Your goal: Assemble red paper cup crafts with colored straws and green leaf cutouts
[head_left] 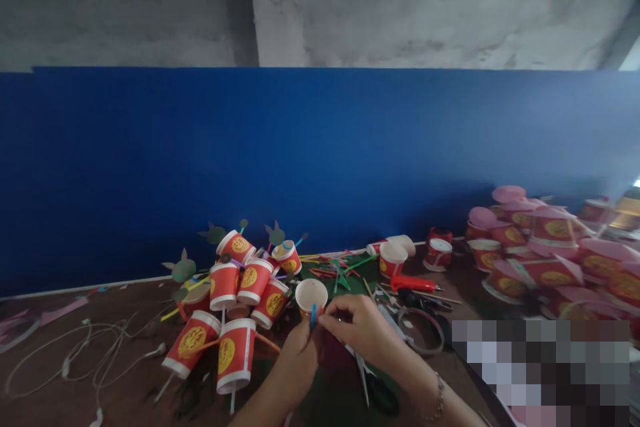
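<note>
Near the middle of the table, my left hand [301, 353] pinches a small blue piece [313, 315] upright between thumb and fingers. My right hand [357, 325] comes in from the right, its thumb and fingertips pressed together at the same piece; whatever they grip is too small to name. Just behind both hands stands a paper cup [311, 295] with its open mouth up. Scissors [377, 390] with dark handles lie below my right hand, partly hidden by it.
Red paper cups [237, 353] with sticks and colored strips are piled at left, beside white earphones [103, 353]. Behind are green cutouts [341, 275] and thin strips. A red glue gun [413, 283], tape ring [423, 332] and pink-topped cups [553, 227] are at right.
</note>
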Demonstrator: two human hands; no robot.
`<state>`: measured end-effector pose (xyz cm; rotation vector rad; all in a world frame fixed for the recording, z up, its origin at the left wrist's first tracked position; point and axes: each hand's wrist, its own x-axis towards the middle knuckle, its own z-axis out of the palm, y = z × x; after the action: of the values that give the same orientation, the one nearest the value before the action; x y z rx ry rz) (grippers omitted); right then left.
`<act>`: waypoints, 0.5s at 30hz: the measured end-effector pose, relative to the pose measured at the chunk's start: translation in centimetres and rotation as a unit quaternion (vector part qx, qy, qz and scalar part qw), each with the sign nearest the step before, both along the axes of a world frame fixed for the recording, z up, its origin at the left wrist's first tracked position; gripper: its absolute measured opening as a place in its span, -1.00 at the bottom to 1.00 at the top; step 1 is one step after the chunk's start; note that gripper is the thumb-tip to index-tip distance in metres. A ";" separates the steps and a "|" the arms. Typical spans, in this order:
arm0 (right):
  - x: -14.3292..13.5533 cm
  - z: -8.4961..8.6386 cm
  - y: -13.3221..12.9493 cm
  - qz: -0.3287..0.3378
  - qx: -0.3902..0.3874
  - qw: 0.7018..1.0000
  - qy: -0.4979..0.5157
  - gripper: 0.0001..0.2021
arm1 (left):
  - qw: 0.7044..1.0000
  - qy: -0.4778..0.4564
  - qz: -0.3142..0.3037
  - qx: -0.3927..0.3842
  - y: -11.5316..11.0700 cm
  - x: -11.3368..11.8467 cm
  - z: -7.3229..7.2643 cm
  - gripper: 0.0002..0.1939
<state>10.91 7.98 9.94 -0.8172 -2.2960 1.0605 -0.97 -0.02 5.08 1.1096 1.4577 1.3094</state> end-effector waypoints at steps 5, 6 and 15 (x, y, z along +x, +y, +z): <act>0.0 -0.1 0.0 -0.004 -0.003 1.000 0.001 -0.81 | 1.000 0.030 -0.004 0.002 0.0 0.0 -0.4 -0.40; 0.0 -0.2 0.0 -0.004 -0.001 1.000 0.001 -0.81 | 0.999 0.038 -0.001 0.003 0.0 0.0 -0.4 -0.41; 0.0 -0.2 0.0 -0.021 0.035 0.999 -0.017 -0.79 | 0.995 0.087 -0.009 0.040 -0.6 0.2 0.6 -0.58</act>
<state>10.95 7.94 9.71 -0.8576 -2.3191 0.9490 -0.81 -0.62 5.67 1.3134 1.5283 1.2940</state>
